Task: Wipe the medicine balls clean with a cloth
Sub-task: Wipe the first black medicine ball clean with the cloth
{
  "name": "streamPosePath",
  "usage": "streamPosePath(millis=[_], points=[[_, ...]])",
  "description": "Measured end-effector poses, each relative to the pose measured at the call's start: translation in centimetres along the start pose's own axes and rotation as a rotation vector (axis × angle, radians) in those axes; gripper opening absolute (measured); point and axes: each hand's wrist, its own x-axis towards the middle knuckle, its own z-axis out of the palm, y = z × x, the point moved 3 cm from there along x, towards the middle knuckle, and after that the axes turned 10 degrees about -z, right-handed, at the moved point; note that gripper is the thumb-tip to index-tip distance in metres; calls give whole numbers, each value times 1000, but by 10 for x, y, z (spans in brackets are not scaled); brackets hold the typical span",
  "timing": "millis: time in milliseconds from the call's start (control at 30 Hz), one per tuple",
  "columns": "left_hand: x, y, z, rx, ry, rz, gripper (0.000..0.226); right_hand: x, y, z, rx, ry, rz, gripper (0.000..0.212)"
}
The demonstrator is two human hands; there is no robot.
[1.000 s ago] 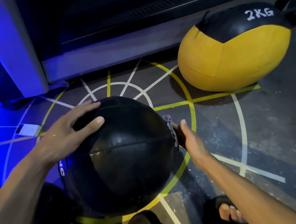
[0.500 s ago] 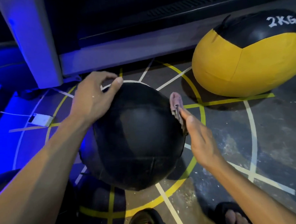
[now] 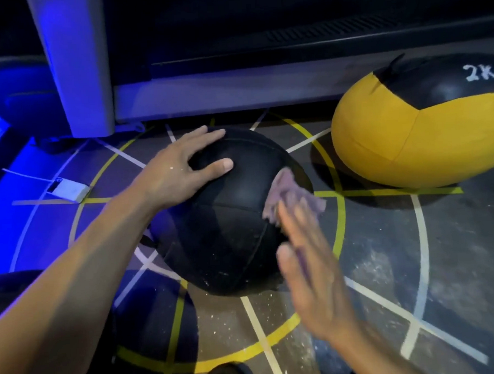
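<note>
A black medicine ball [image 3: 230, 222] sits on the floor in the middle of the view. My left hand [image 3: 179, 167] rests flat on its upper left side, fingers spread. My right hand [image 3: 310, 266], blurred with motion, presses a small pinkish cloth [image 3: 289, 193] against the ball's right side with straight fingers. A yellow and black medicine ball [image 3: 420, 137] marked 2KG lies at the right, apart from both hands.
The grey floor carries yellow and white line markings [image 3: 338, 210]. A pale machine frame [image 3: 73, 67] and a dark base stand behind the balls. A small white device [image 3: 68, 190] lies at the left. Another dark ball [image 3: 149, 315] sits at the lower left.
The black ball has been turned and shifted away from me. My left hand has slid over its top left, and my right hand has swept the cloth higher up the ball's right side.
</note>
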Motion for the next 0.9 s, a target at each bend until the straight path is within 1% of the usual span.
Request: streamPosePath(millis=[33, 100, 167, 233, 267, 300, 333, 400, 467, 500, 600, 700, 733, 800, 833, 900], points=[[5, 3, 1, 14, -2, -4, 79, -11, -4, 7, -64, -37, -69, 61], [12, 8, 3, 41, -14, -5, 73, -11, 9, 7, -141, -70, -98, 60], [16, 10, 4, 39, -13, -9, 68, 12, 29, -6, -113, -39, -8, 59], [20, 17, 6, 40, -12, -8, 67, 39, 43, -21, -26, 51, 142, 61], [23, 22, 8, 48, -13, -10, 67, 45, 41, -23, -15, 80, 173, 63], [25, 26, 8, 58, -15, -17, 67, 46, 31, -19, -25, 85, 159, 66], [28, 29, 8, 63, -19, -25, 68, 39, 18, -13, -49, 70, 102, 67], [35, 32, 7, 66, -23, -42, 70, 15, -4, 4, -134, -10, -51, 65], [39, 37, 10, 69, -40, -62, 71, -4, -4, 11, -243, -99, -167, 61], [40, 42, 12, 72, -33, -56, 71, -4, 3, 7, -274, -114, -188, 59], [40, 60, 10, 87, 3, 39, 67, 12, 22, -14, -243, -79, -141, 54], [30, 57, -13, 11, 51, 97, 59, 24, 33, -29, -207, -70, -101, 54], [25, 50, -19, 22, 39, 95, 59, 29, 36, -34, -204, -67, -88, 54], [16, 31, -17, 65, -38, 87, 63, 43, 45, -48, -181, -55, -39, 57], [13, 22, -11, 51, -68, 77, 66, 52, 49, -56, -168, -48, -27, 58], [14, 12, 3, -61, -57, 51, 69, 74, 57, -66, -139, -54, -26, 57]])
